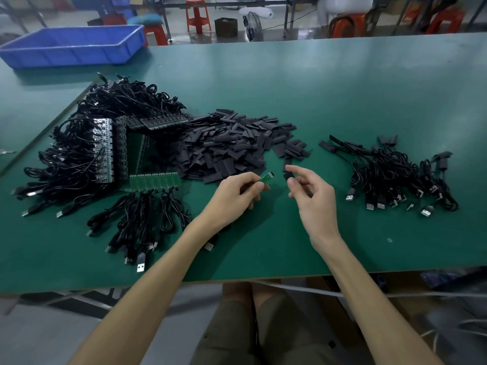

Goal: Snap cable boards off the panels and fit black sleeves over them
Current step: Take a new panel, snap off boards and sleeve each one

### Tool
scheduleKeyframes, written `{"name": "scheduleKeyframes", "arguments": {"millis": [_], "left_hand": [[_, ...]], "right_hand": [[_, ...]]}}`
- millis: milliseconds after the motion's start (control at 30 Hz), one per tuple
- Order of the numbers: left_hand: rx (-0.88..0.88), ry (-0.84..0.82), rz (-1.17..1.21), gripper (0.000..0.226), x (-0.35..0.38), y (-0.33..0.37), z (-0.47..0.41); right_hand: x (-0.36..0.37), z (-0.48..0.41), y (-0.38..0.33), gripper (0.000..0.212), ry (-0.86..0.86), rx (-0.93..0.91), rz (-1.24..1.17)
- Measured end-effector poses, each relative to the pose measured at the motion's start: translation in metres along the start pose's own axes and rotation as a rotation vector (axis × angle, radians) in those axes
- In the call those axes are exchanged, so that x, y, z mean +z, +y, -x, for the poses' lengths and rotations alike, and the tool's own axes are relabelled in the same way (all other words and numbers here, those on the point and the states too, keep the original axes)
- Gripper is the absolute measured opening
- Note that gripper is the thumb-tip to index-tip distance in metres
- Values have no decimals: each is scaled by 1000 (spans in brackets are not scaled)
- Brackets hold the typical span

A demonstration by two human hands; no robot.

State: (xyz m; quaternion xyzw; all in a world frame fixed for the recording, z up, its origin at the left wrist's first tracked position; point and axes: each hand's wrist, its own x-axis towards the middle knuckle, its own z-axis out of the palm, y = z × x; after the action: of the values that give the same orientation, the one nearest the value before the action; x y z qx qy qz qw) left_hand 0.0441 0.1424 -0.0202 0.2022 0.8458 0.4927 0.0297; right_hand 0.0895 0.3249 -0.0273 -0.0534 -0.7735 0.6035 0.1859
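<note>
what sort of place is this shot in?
Probably a small electronics assembly workshop: a long green workbench, heaped panels of cable boards with USB leads attached, and a loose pile of black sleeves for batch work.

Green board (267, 178), black sleeves (232, 143), teal table (342, 88), blue bin (71, 46), red stools (198, 15)

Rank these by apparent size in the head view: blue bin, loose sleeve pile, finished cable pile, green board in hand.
Largest: blue bin, loose sleeve pile, finished cable pile; too alike to rank, with the bin farther off.
Clearly smallest: green board in the left hand.
</note>
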Motion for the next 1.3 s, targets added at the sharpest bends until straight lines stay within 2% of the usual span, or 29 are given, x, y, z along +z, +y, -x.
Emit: {"name": "scheduleKeyframes", "arguments": {"millis": [167, 300, 400, 600, 700, 833, 1133, 1300], "left_hand": [[14, -26, 3, 17, 0, 0, 0], [23, -32, 2, 18, 0, -1, 0], [35, -35, 1, 19, 0, -1, -1], [70, -63, -9, 20, 1, -3, -1], [72, -67, -6, 20, 2, -3, -2], [59, -71, -5, 20, 1, -6, -2], [62, -39, -68, 16, 1, -8, -3], [57, -31, -140, 18, 2, -4, 0]], "right_hand": [[-2, -1, 2, 20, 69, -17, -46], [-1, -2, 4, 6, 59, 72, -124], [-2, -2, 3, 9, 52, 106, -192], [-4, -1, 3, 12, -73, 90, -267], [-4, 0, 3, 23, -49, 109, -328], [-5, -1, 4, 31, 2, 123, -301], [-2, -3, 9, 11, -8, 63, -252], [-3, -4, 14, 25, -65, 94, -197]]}}
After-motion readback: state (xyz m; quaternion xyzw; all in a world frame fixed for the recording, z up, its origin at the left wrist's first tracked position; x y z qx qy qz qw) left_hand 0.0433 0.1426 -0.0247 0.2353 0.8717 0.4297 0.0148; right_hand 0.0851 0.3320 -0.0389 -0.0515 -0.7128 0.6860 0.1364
